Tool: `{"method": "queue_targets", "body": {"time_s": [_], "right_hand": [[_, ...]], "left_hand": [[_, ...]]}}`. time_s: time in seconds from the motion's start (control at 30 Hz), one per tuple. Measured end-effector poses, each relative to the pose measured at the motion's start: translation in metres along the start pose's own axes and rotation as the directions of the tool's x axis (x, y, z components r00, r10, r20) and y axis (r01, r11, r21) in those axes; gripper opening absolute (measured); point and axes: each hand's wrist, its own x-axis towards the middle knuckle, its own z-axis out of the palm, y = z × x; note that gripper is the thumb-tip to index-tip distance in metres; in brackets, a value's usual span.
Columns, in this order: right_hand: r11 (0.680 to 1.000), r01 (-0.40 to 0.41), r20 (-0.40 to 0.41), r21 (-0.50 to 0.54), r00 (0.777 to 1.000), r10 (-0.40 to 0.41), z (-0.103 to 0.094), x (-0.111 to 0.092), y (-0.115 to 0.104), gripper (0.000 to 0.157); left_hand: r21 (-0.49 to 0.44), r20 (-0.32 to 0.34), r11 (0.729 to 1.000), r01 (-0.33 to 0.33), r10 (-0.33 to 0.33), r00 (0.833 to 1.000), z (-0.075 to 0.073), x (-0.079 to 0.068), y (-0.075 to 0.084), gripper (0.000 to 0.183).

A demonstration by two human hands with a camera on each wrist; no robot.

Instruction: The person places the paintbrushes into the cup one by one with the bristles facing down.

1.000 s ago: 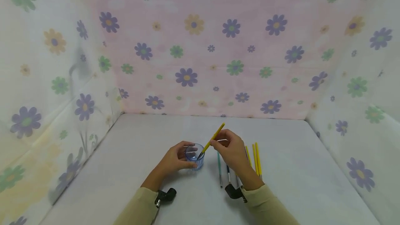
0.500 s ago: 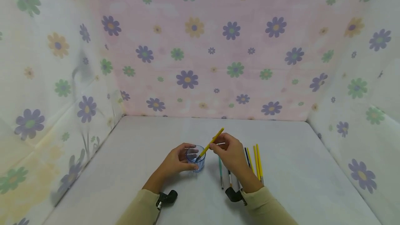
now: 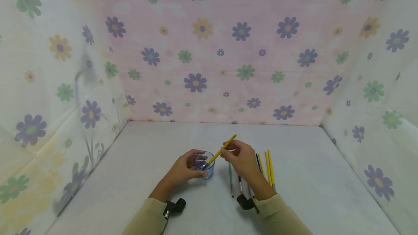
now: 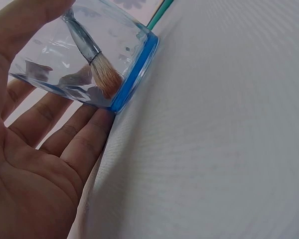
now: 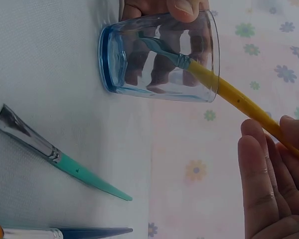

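My left hand (image 3: 183, 168) holds a clear blue-tinted drinking glass (image 3: 209, 173) upright on the table, thumb on the near side and fingers round the far side. A yellow-handled paintbrush (image 3: 226, 145) leans in the glass, its upper end pointing up and to the right. My right hand (image 3: 244, 159) pinches that handle between thumb and fingers. In the left wrist view, brown bristles (image 4: 107, 79) show through the wall, close to the blue base. The right wrist view shows the yellow handle (image 5: 244, 104) crossing the rim, with metal ferrule and bristles inside the glass (image 5: 107, 59).
Right of the glass lies a teal paintbrush (image 3: 230, 177), with dark-handled brushes (image 5: 94, 232) beside it, partly behind my right arm. Farther right are yellow brushes (image 3: 271, 168). Flower-patterned cloth (image 3: 209, 57) encloses the white table (image 3: 147, 140).
The brush handle dips toward the glass, then tips slightly right with my right hand; its bristle end stays inside. My left hand keeps its grip. The head view has shifted slightly.
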Motion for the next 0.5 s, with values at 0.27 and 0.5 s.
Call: {"method": "queue_targets", "body": {"time_s": [0.27, 0.5], "right_hand": [[1.000, -0.008, 0.004, -0.019, 1.000, 0.008, -0.009, 0.000, -0.001, 0.021], [1.000, -0.012, -0.032, -0.024, 0.999, 0.011, -0.023, 0.002, -0.003, 0.029]], "left_hand": [[-0.029, 0.012, 1.000, -0.004, 0.004, 1.000, 0.000, 0.001, 0.001, 0.084], [-0.044, 0.009, 0.999, -0.002, 0.002, 1.000, 0.000, 0.000, 0.000, 0.085]]}}
